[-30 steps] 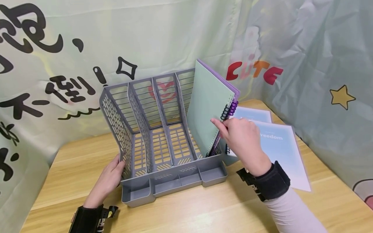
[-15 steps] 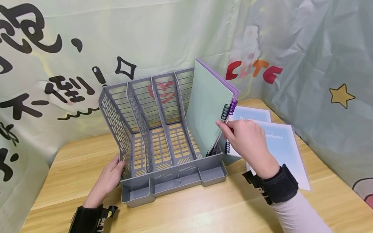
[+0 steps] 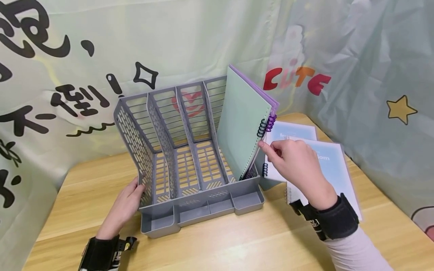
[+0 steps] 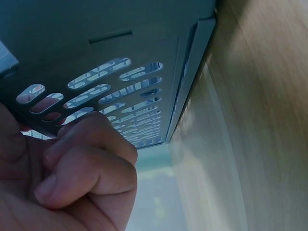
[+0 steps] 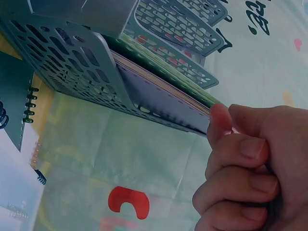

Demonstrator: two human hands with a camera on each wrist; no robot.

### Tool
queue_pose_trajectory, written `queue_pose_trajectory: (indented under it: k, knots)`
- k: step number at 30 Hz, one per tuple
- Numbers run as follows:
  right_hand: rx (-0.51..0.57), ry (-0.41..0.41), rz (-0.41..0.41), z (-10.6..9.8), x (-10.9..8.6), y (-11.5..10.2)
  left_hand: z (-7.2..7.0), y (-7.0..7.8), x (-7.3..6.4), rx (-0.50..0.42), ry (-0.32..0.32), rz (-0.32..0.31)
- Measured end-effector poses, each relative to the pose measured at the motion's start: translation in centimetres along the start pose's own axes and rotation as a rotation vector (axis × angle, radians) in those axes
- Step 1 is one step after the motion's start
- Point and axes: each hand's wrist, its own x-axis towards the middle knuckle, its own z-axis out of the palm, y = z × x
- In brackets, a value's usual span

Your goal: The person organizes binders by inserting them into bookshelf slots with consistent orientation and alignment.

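Observation:
A grey desktop file organizer (image 3: 217, 192) with several upright slots and a row of small front trays stands on the wooden table. Its left side wall is gripped near the front by my left hand (image 3: 123, 201); the left wrist view shows the fingers (image 4: 91, 173) curled at the perforated panel. In the rightmost slot, a pale green spiral notebook (image 3: 240, 124) leans upright against a purple spiral notebook (image 3: 254, 87). My right hand (image 3: 298, 162) pinches the green notebook's spiral edge below the black coil, thumb tip at the rim and the other fingers curled.
Two light-blue covered notebooks, a front one (image 3: 332, 177) and a rear one (image 3: 298, 130), lie overlapping on the table right of the organizer. A dark green notebook (image 5: 12, 91) with a black coil shows beside them. A printed cloth (image 3: 190, 37) hangs close behind the table.
My right hand has slid a little to the right, so its thumb has gone from the green cover to its edge. Both upright notebooks and my left hand stay nearly in place.

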Motion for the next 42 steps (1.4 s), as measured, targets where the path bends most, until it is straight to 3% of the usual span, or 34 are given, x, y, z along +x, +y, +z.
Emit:
queue_pose_trajectory:
  k: [6,12,17,30,42]
  knots:
    - [0.035,-0.076,0.042,-1.2,0.3,0.9,0.0,0.0,0.1,0.014,0.009,-0.023]
    - [0.030,-0.030,0.119,-3.3,0.5,3.1,-0.1,0.2,0.4,0.015,0.005,-0.029]
    - [0.030,-0.041,0.174,-4.4,0.7,4.2,-0.4,-0.1,0.4,0.005,0.007,-0.022]
    - [0.024,-0.100,0.185,-5.4,1.0,5.0,-0.8,-0.1,0.4,-0.013,0.002,-0.091]
    - [0.021,-0.181,0.206,-5.5,1.2,5.8,-1.0,0.5,0.0,0.043,0.053,-0.091]
